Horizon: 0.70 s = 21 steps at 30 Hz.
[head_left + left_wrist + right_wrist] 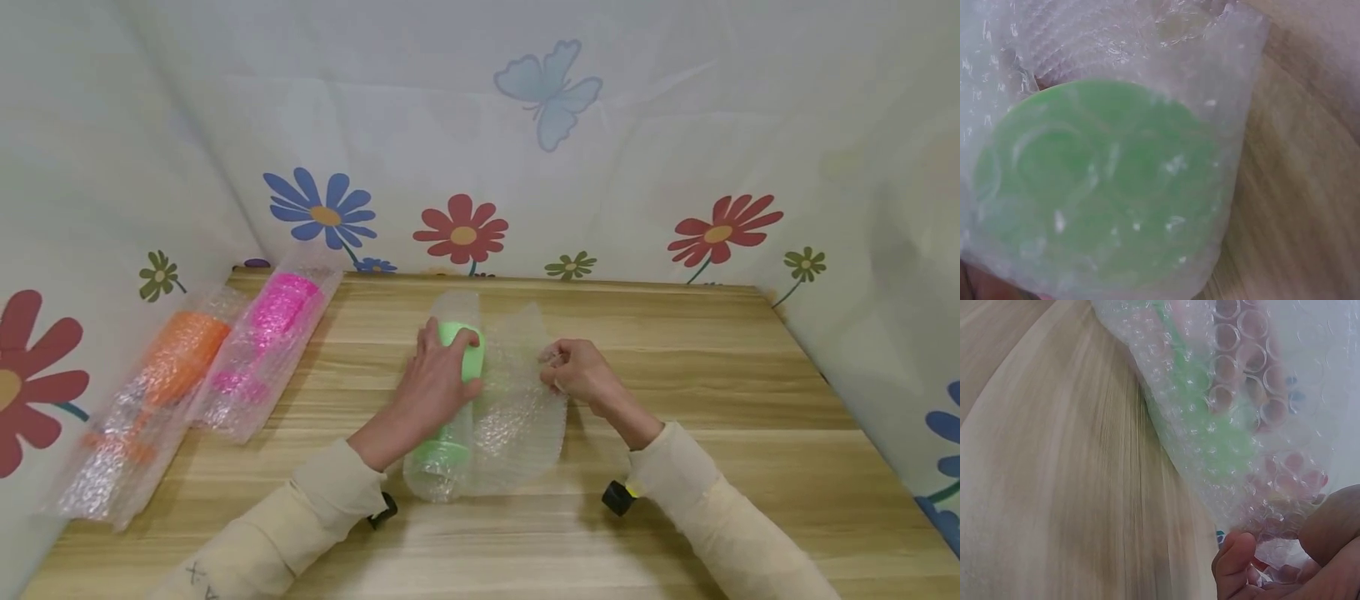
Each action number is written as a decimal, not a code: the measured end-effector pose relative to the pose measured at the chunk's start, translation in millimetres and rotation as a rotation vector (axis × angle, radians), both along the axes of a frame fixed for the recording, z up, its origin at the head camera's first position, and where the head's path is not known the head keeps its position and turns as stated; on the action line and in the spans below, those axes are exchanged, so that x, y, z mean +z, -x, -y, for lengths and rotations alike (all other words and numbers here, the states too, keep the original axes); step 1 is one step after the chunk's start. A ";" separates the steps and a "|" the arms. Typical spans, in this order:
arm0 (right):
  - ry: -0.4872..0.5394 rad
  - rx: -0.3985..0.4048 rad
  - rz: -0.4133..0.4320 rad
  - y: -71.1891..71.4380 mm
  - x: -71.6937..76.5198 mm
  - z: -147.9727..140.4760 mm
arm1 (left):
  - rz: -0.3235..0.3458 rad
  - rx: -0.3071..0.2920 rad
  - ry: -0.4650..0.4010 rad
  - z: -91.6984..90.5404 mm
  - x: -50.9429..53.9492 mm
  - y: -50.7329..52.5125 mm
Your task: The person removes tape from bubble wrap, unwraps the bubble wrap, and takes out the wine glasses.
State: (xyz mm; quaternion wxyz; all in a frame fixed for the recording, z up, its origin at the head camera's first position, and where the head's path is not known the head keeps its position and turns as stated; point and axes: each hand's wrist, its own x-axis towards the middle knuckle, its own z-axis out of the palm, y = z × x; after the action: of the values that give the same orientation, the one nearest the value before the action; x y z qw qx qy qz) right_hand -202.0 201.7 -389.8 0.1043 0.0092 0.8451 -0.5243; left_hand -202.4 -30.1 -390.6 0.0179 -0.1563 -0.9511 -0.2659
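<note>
A green goblet-shaped object [442, 457] lies lengthwise on the table, partly covered by a sheet of bubble wrap [517, 425]. My left hand [435, 379] grips it near its far end, fingers and thumb curled over the sides. To the right, my right hand [587, 373] pinches the loose edge of the sheet and holds it raised off the wood. In the left wrist view the round green end [1097, 181] shows through the plastic. The right wrist view has the thumb and fingers [1235, 553] on the bunched wrap. The wrap blurs the object's exact shape.
At the left of the wooden table [712, 500] lie an orange goblet-shaped object [180, 354] and a pink one [281, 308], each in bubble wrap, side by side. Flower-printed cloth walls [637, 150] enclose the back and sides.
</note>
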 end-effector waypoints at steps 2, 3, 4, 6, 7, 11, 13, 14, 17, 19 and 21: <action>0.004 -0.003 0.003 -0.5 -1.4 -0.8 | 0.010 -0.003 0.008 0.5 -0.7 0.2; 0.006 -0.004 0.008 -0.7 -2.2 -1.0 | 0.012 -0.003 0.011 0.7 -1.5 0.1; 0.009 -0.004 0.013 -0.9 -2.8 -1.0 | 0.017 -0.003 0.010 1.0 -2.1 -0.5; 0.021 -0.003 0.020 -1.4 -4.1 -1.3 | 0.019 -0.005 0.006 1.2 -3.9 -1.8; 0.024 -0.003 0.022 -1.4 -4.7 -1.6 | 0.016 -0.008 0.001 1.5 -4.8 -2.5; -0.001 -0.010 0.010 -1.3 -6.1 -4.8 | -0.012 -0.022 -0.001 1.2 -7.2 -3.4; -0.020 -0.015 0.008 -1.1 -6.6 -6.8 | -0.028 -0.030 0.016 1.0 -7.8 -3.3; -0.030 -0.015 0.005 -1.0 -7.0 -7.7 | -0.034 -0.028 0.031 0.9 -7.7 -3.4; -0.043 -0.015 0.001 -0.2 -8.1 -9.5 | -0.059 -0.004 0.084 0.6 -6.7 -3.4; -0.054 -0.010 -0.008 0.2 -8.8 -10.4 | -0.073 0.017 0.107 0.0 -6.0 -3.2; -0.064 -0.011 -0.013 0.4 -9.8 -11.1 | -0.084 0.035 0.110 -0.9 -5.6 -2.7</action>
State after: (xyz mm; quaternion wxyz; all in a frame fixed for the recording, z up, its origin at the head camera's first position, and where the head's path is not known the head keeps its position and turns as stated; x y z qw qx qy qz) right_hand -202.4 212.8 -399.6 0.0958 0.0136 0.8621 -0.4975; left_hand -199.7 -29.2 -396.1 0.0537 -0.1513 -0.9653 -0.2061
